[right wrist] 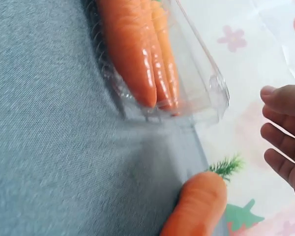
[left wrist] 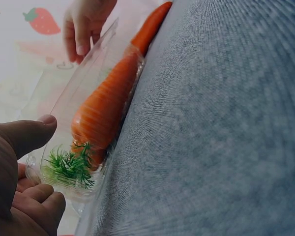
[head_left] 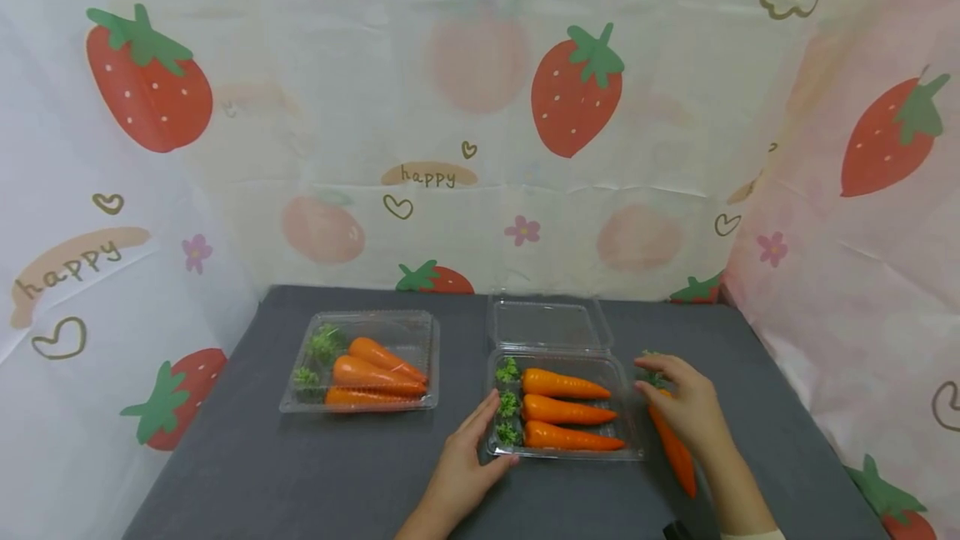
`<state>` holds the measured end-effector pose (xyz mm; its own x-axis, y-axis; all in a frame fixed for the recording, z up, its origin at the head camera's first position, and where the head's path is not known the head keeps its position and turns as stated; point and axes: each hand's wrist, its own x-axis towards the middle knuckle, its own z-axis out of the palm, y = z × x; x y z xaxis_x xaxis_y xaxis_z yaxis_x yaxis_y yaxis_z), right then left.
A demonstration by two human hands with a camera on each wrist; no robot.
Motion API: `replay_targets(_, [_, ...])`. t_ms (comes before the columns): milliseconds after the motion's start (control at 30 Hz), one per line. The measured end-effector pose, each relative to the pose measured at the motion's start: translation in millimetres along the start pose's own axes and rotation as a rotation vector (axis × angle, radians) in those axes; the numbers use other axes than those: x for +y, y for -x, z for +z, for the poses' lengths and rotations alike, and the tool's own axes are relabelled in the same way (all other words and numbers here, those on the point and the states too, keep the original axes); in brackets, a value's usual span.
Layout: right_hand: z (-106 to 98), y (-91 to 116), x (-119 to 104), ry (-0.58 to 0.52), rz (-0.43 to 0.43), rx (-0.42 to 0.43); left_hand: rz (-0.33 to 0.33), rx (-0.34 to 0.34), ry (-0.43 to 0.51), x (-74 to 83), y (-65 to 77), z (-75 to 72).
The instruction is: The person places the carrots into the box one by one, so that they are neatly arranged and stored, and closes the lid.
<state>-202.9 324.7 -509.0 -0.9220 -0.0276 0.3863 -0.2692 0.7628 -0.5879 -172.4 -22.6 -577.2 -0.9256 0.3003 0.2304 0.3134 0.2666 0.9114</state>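
Note:
An open clear plastic container point(head_left: 632, 440) holds three orange carrots point(head_left: 570, 410), side by side, their green tops point(head_left: 507, 403) to the left. My left hand point(head_left: 468, 457) touches its near left corner, fingers along the left side and thumb by the front edge. The left wrist view shows that thumb point(left wrist: 37, 135) apart from the fingers. Just right of the container, a loose carrot point(head_left: 672, 444) lies on the table, tip toward me. Over its leafy end hovers my right hand point(head_left: 686, 407), fingers spread and apart from the carrot in the right wrist view.
A second clear container point(head_left: 360, 319), with its lid down over several carrots, stands at the left. The raised lid point(head_left: 551, 325) of the open container leans toward the back. Strawberry-print cloth point(head_left: 480, 107) surrounds the grey tabletop point(head_left: 337, 473). A small black object point(head_left: 677, 530) shows at the front edge.

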Motion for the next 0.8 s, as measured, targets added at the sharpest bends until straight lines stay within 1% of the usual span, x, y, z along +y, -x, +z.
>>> replay_targets(200, [-3, 10, 4, 0.063, 0.014, 0.081, 0.003, 0.002, -0.005, 1.3, 0.7, -1.5])
replay_targets(367, [-3, 17, 9, 0.091, 0.061, 0.117, 0.006, 0.006, -0.012, 0.8, 0.5, -1.4])
replay_targets(467, [-2, 21, 13, 0.088, 0.097, 0.105, 0.002, 0.005, -0.015, 0.9, 0.6, -1.5])
replay_targets(633, [-2, 28, 18, 0.095, 0.187, 0.054, -0.009, -0.001, -0.016, 0.9, 0.4, -1.1])
replay_targets(800, [-1, 34, 24, 0.112, 0.239, 0.068, -0.011, -0.007, -0.012, 1.1, 0.5, -1.3])
